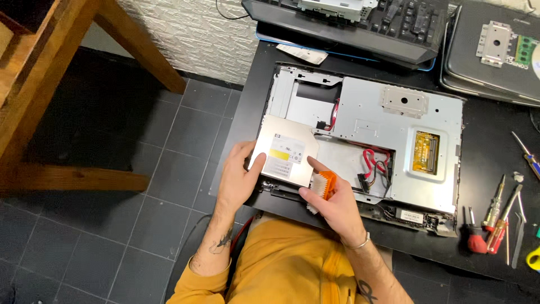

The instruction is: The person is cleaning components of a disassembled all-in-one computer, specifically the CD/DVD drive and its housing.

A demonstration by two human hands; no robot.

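Silver optical drive [286, 152] is hanging over the front-left corner of the opened computer chassis [405, 129], with the left hand [239, 180] clamping its left edge, thumb on the label. The right hand [332, 205] is gripping an orange-handled brush [323, 188] against the drive's lower right corner. Likely risks: the 1-handed hold is letting the drive tip off the chassis edge, or bristles are snagging the red cables [374, 163] just beside.

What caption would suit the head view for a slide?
Left hand holds a slim optical drive while right hand grips an orange brush over an opened computer chassis.
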